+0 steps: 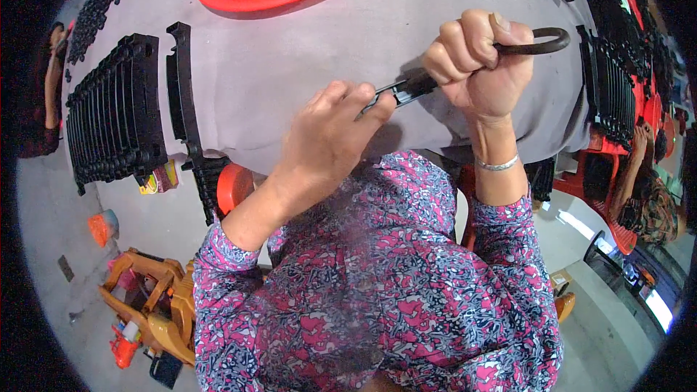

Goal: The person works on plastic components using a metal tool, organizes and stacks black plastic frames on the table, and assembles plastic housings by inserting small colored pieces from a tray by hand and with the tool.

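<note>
On the head view, forearms angle up over the near edge of the grey table (247, 65); the right hand (479, 62) is clenched round a dark hooked tool (534, 49), loop jutting right! A black piece (416, 86) slants down-left from that fist, pinched by the left hand's curled fingers (369, 112).

Soft shadows, bent edges, blurry left hand (327, 134).
</note>
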### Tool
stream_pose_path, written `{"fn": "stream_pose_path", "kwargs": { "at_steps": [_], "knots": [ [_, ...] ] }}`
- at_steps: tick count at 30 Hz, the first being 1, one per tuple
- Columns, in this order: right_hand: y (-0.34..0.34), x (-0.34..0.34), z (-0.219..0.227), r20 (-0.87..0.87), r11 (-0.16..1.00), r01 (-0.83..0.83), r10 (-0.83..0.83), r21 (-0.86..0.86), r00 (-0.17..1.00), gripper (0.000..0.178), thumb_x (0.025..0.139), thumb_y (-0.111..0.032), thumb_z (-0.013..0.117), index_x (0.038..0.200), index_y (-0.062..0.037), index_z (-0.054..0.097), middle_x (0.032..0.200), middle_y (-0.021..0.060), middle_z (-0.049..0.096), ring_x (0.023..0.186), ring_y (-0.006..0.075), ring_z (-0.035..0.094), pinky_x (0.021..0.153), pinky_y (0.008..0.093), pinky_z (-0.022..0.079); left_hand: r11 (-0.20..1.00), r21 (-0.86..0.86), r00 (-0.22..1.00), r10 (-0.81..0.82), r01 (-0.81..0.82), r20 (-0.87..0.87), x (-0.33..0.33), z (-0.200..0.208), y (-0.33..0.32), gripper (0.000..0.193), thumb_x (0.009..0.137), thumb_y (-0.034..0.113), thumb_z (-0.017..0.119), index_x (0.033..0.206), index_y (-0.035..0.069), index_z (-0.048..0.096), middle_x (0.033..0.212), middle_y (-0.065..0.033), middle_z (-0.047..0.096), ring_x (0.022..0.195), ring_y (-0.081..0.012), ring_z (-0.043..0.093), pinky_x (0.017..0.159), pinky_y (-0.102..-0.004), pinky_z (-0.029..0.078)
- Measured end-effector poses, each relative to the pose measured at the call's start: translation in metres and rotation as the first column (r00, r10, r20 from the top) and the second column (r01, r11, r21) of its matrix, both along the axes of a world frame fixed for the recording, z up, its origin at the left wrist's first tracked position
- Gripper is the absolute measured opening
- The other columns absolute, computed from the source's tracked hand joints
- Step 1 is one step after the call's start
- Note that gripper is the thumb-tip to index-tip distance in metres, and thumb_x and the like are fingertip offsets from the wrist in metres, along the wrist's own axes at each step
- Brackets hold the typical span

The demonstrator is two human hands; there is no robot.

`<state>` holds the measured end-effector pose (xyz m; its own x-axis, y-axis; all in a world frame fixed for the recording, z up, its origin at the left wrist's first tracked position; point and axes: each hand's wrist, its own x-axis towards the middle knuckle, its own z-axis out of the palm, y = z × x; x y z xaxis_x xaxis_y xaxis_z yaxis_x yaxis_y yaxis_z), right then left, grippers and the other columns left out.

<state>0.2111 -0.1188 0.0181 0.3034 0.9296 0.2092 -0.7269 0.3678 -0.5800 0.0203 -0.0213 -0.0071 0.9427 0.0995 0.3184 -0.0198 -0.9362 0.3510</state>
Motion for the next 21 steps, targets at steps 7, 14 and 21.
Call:
{"fn": "stream_pose_path", "kwargs": {
  "at_steps": [7,14,21],
  "knots": [
    [0.0017,-0.0014,0.0006,0.008,1.000,-0.017,0.017,0.011,1.000,0.042,0.093,-0.036,0.042,0.058,-0.0141,0.033,0.051,-0.0053,0.025,0.045,0.0080,0.014,0.043,0.0275,0.017,1.000,-0.003,0.999,0.008,-0.008,0.054,0.0020,-0.0043,0.0007,0.030,0.079,0.013,0.059,0.108,0.013,0.061,0.097,-0.0030,0.053,0.088,-0.0225,0.056,0.073,-0.0355,0.052],
    [0.0019,-0.0051,0.0036,0.079,1.000,-0.017,0.019,-0.019,0.997,0.043,0.093,-0.035,0.043,0.057,-0.0140,0.033,0.051,-0.0053,0.025,0.045,0.0082,0.016,0.043,0.0279,0.017,0.999,0.034,0.997,0.034,-0.037,0.065,0.0029,-0.0038,-0.0006,0.027,0.080,0.014,0.061,0.107,0.016,0.063,0.096,-0.0023,0.054,0.086,-0.0226,0.057,0.071,-0.0359,0.053],
    [0.0020,-0.0044,0.0028,0.036,0.999,-0.029,0.030,-0.025,0.999,0.042,0.091,-0.035,0.044,0.056,-0.0140,0.032,0.050,-0.0045,0.025,0.045,0.0085,0.017,0.043,0.0280,0.017,0.999,0.030,0.998,0.021,-0.023,0.061,0.0032,-0.0056,0.0000,0.024,0.081,0.015,0.060,0.105,0.017,0.063,0.096,-0.0017,0.052,0.086,-0.0222,0.056,0.070,-0.0354,0.053]
  ]
}}
